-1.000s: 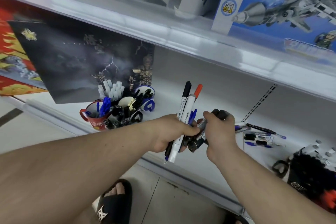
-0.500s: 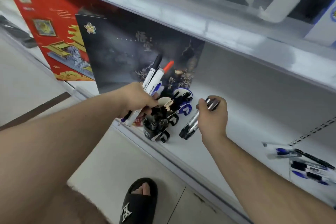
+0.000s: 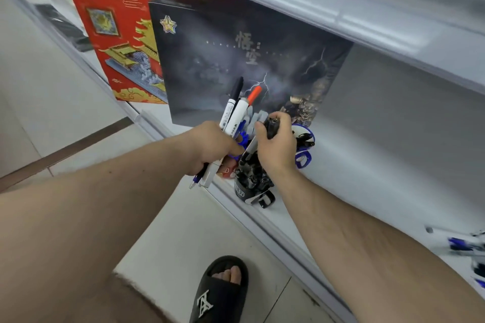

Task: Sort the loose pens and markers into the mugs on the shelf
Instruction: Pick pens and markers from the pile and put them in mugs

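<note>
Two hands are hovering over the mugs on the shelf right now. The left hand is gripping a bunch of pens and markers, a black cap and an orange cap sticking up. The right hand is curled round a dark marker, tip pointing down into the black mug. More loose pens are lying well off right.

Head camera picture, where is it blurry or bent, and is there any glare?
Head view: the loose pens at the right edge are smeared by blur; the shelf edge bows with wide-angle distortion; soft glare streaks the upper shelf front; the left hand, the right hand and the black mug are fairly sharp.
</note>
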Available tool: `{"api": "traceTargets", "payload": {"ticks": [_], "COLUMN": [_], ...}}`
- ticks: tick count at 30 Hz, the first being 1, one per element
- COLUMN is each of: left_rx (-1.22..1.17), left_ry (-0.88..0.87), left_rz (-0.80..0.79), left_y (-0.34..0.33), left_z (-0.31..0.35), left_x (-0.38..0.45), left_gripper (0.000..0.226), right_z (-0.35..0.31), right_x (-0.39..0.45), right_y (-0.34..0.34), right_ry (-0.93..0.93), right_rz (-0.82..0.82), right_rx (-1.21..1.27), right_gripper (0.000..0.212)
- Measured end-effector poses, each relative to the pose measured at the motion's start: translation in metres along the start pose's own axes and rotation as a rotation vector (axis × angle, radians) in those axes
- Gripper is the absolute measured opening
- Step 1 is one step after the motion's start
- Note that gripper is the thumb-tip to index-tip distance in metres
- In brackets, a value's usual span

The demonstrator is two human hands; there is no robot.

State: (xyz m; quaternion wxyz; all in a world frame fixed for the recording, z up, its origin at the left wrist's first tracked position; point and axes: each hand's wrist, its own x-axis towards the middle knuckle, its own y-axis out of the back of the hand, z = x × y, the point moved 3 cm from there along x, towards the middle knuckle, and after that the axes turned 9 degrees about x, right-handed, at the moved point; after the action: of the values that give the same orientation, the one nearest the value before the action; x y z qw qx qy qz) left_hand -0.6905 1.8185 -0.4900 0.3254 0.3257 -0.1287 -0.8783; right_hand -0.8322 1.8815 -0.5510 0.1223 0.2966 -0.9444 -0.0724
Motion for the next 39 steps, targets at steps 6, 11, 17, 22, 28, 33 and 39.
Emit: {"api": "traceTargets", "payload": {"ticks": [6,11,17,22,28,33,39], "left_rx": [-0.034,-0.045,-0.039,-0.063,-0.037,-0.052,-0.08], "left_ry": [-0.08,-0.094,-0.074,-0.079,-0.076,-0.073,-0.072], "left_rz": [-0.032,-0.023,-0.084,-0.072,-0.082,-0.073,-0.072], "left_y": [-0.004,-0.003,-0.015,-0.014,-0.012,-0.01,-0.009], "left_z": [0.013,0.015,0.015,0.016,0.014,0.015,0.015], "left_x": [-0.004,-0.004,-0.006,-0.006,-0.007,-0.008,-0.008], "left_gripper": [0.012,0.014,0.015,0.015,0.019,0.017,0.016], "right_z": [0.023,0.027,0.024,0.045,0.05,0.049,0.047], "right_x": [-0.012,-0.01,-0.005,-0.021,-0.028,-0.034,-0.03], "right_y": [-0.007,0.01,0.012,0.009,0.023,0.015,0.009], "right_ry": [0.12,0.065,-0.018,-0.053,-0.016,0.136,0.068], "right_rz": [-0.115,-0.053,0.063,-0.146,-0.113,-0.165,-0.328], "right_rx": [-0.271,-0.257,-0.129,-0.23,-0.366,-0.537,-1.024], "right_gripper": [0.022,0.02,0.023,0.033,0.07,0.05,0.049]}}
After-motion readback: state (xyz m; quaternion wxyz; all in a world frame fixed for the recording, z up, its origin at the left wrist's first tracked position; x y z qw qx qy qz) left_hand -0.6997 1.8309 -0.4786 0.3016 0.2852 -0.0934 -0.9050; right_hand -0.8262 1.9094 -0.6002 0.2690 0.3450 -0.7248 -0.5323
